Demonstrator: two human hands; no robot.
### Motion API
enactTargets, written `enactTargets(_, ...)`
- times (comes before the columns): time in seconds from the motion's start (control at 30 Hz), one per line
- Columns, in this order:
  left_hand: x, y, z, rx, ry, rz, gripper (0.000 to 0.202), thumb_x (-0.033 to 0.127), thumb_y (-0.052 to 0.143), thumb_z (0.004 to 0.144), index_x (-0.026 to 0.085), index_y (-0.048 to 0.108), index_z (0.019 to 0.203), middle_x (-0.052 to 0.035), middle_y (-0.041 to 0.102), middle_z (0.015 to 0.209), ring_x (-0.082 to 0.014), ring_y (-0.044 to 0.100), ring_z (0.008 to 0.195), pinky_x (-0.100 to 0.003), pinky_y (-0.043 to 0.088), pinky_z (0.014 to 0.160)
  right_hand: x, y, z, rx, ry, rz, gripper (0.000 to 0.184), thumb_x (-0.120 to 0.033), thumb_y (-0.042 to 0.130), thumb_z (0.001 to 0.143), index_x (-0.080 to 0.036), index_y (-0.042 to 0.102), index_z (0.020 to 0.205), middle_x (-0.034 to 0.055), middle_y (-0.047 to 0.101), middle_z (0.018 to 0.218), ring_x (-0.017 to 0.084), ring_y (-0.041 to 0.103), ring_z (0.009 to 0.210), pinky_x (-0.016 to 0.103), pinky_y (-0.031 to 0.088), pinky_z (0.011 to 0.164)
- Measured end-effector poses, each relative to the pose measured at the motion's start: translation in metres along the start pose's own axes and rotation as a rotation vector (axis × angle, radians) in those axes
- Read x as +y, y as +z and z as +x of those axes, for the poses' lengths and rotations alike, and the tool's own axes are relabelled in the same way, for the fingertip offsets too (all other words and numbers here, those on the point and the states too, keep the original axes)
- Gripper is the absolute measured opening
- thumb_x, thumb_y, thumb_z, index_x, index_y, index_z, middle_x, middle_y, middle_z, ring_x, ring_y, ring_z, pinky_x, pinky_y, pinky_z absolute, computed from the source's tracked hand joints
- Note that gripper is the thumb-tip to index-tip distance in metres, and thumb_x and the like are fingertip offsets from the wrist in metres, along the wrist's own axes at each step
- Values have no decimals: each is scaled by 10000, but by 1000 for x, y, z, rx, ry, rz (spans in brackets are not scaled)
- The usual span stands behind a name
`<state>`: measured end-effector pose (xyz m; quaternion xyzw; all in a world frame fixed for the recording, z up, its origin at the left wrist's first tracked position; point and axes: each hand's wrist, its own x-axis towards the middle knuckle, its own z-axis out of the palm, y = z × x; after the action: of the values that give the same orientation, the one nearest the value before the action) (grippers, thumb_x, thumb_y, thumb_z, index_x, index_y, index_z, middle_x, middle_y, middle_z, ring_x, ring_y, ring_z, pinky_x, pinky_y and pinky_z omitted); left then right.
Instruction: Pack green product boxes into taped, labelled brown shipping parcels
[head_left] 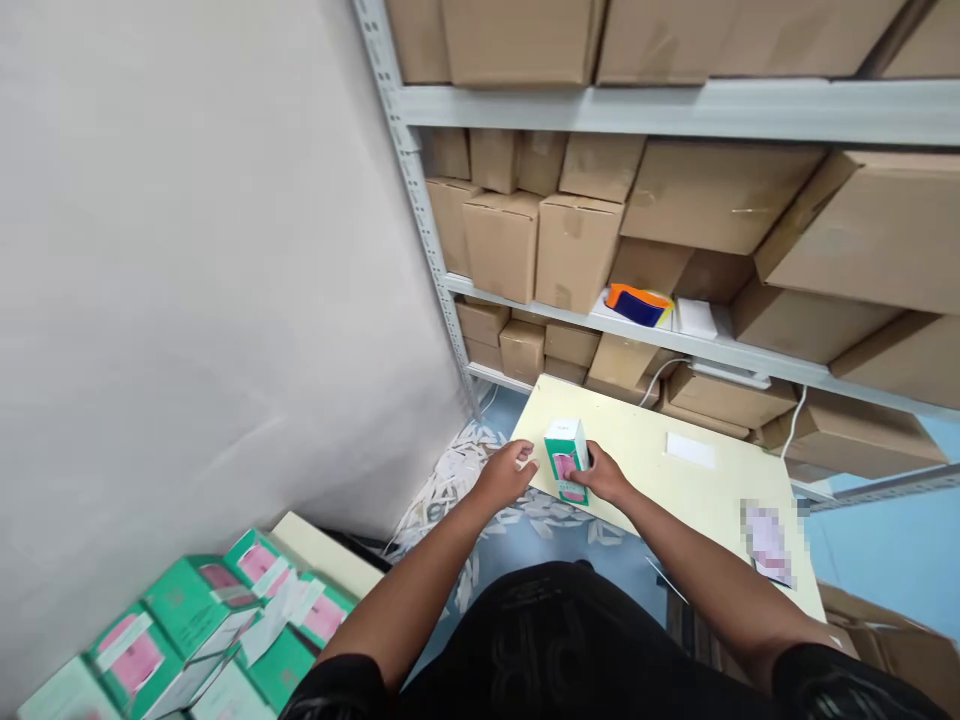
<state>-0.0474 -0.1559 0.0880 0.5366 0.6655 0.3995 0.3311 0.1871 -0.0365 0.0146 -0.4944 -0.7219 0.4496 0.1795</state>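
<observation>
A small green and white carton with a pink panel stands upright near the left end of the pale yellow table. My right hand grips its right side, the thumb lying across the front face. To the left of the carton is my left hand, apart from it. Its fingers are loosely curled, with a gap to the thumb and nothing visible between them.
Metal shelving full of brown cardboard boxes rises behind the table. An orange and blue tape roll sits on one shelf. White paper and a blurred phone-like item lie rightward. Green cartons are stacked lower left; paper strips litter the floor.
</observation>
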Motion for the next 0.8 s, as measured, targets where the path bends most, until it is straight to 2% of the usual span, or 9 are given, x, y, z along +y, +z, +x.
enactTargets(0.07, 21, 27, 37, -30, 36, 95, 382, 323, 701, 833, 227, 680, 1203, -97, 702, 1201, -258, 659, 1082, -370, 525, 956, 32, -18, 12, -18, 22, 13, 683, -407, 853, 644, -219, 553, 1228, 41, 709, 1088, 256, 658, 973, 345, 497, 857)
enactTargets(0.17, 43, 69, 83, -118, -18, 168, 397, 260, 709, 813, 223, 670, 1207, -77, 718, 1122, -238, 674, 996, -348, 528, 909, 66, -36, 30, -39, 47, 102, 706, -390, 836, 654, -215, 523, 1263, 41, 701, 1103, 261, 656, 1026, 356, 498, 887)
enactTargets(0.27, 56, 104, 110, -179, -19, 276, 330, 178, 676, 803, 203, 684, 1132, -64, 707, 1031, -224, 669, 927, -332, 525, 864, 86, -50, 44, -46, 65, 159, 763, -355, 830, 654, -218, 496, 1326, 58, 694, 1190, 271, 650, 1095, 383, 493, 930)
enactTargets(0.33, 59, 119, 119, -217, 11, 385, 289, 171, 653, 820, 191, 689, 1107, -81, 698, 1018, -245, 668, 932, -354, 519, 872, 94, -60, 50, -59, 64, 164, 788, -326, 836, 654, -236, 493, 1358, 62, 691, 1235, 284, 645, 1130, 404, 487, 957)
enactTargets(0.47, 58, 136, 127, -375, 87, 576, 242, 253, 648, 866, 190, 683, 1097, -130, 698, 1055, -314, 669, 1012, -423, 505, 927, 109, -74, 55, -89, 27, 153, 747, -255, 833, 658, -232, 544, 1347, 72, 698, 1239, 301, 644, 1149, 430, 487, 990)
enactTargets(0.6, 55, 148, 136, -507, 161, 659, 232, 300, 658, 865, 188, 673, 1068, -166, 701, 1082, -352, 657, 1070, -461, 500, 962, 122, -77, 55, -109, 28, 124, 739, -206, 787, 687, -229, 530, 1379, 66, 695, 1230, 281, 644, 1140, 427, 504, 972)
enactTargets(0.8, 62, 152, 166, -638, 259, 719, 250, 341, 665, 850, 192, 678, 1050, -160, 718, 1045, -358, 669, 1048, -475, 498, 961, 119, -81, 54, -127, 107, 59, 761, -221, 809, 687, -263, 531, 1394, 58, 712, 1182, 278, 672, 1055, 395, 512, 877)
